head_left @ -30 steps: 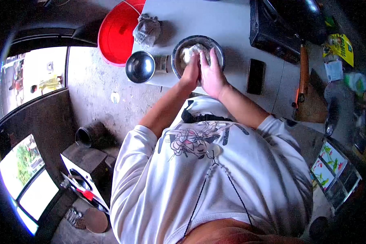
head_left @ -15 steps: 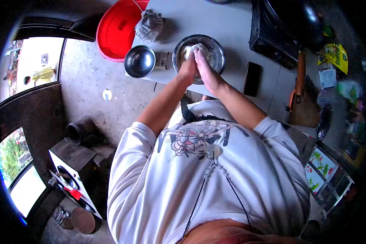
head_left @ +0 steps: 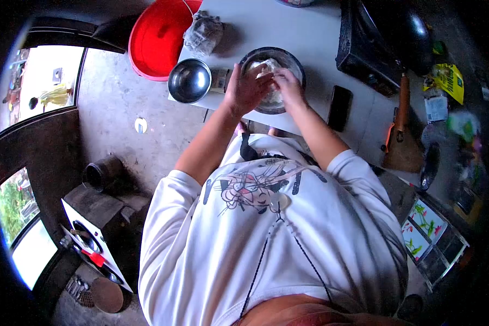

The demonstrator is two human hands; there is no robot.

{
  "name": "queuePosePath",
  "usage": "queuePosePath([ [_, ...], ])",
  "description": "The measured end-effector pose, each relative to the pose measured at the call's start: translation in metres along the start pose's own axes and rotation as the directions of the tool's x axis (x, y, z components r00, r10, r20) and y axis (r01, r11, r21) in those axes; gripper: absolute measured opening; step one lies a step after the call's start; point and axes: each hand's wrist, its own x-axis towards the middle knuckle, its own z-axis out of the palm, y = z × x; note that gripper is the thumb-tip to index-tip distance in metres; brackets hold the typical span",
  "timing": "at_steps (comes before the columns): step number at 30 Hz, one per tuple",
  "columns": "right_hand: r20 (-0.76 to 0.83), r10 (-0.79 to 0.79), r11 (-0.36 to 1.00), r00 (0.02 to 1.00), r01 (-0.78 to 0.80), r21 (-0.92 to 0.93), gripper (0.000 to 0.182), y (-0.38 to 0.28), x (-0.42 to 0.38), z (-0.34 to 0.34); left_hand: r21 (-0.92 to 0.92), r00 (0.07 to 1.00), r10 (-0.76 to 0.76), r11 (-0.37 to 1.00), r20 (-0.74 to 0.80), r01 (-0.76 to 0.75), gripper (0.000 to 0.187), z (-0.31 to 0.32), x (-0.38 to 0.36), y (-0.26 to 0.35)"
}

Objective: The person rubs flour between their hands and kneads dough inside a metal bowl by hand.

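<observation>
A metal bowl (head_left: 300, 61) stands near the table's front edge with a pale, rough mass like dough or floury paste (head_left: 267, 66) in it. My left hand (head_left: 246, 90) is over the bowl's left side, palm turned inward, thumb up and fingers stretched out. From the right, my right hand (head_left: 290, 89) reaches over the same bowl, its fingers loosely bent and meeting the fingertips of my left hand. Whether they touch the pale mass is hard to make out. Left of it sits a smaller empty steel bowl (head_left: 189, 81).
A tied plastic bag (head_left: 203, 33) and a red basin (head_left: 157, 46) are at the back left. On the right lie a black phone (head_left: 339, 108) and a dark stove (head_left: 367, 51) with a wok. A cleaver (head_left: 402, 117) with a wooden handle is farther right.
My palms were pressed together over the bowl. Now they have parted: my left hand has moved left and spread, while my right hand has moved right with bent fingers.
</observation>
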Motion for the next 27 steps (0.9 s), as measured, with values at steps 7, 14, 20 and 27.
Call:
queuePosePath([
  [7, 0.943, -0.135, 0.384, 0.303, -0.862, 0.332, 0.045, -0.018, 0.011, -0.021, 0.019, 0.956, -0.276, 0.961, 0.105, 0.275, 0.080, 0.015, -0.003, 0.001],
  [14, 0.303, 0.400, 0.842, 0.865, -0.477, 0.252, 0.038, -0.050, -0.025, -0.006, 0.250, 0.902, -0.408, 0.896, 0.140, 0.367, 0.083, 0.003, 0.011, 0.007],
  [20, 0.274, 0.178, 0.961, 0.945, -0.227, 0.160, 0.025, -0.042, -0.021, -0.017, 0.485, 0.896, -0.400, 0.755, -0.191, 0.441, 0.082, -0.009, 0.000, 0.013],
  [27, 0.244, -0.214, 0.775, 0.946, 0.316, -0.547, 0.034, -0.016, 0.007, -0.009, 0.649, 0.949, -0.069, 0.714, -0.309, 0.264, 0.076, -0.004, -0.024, 0.005],
])
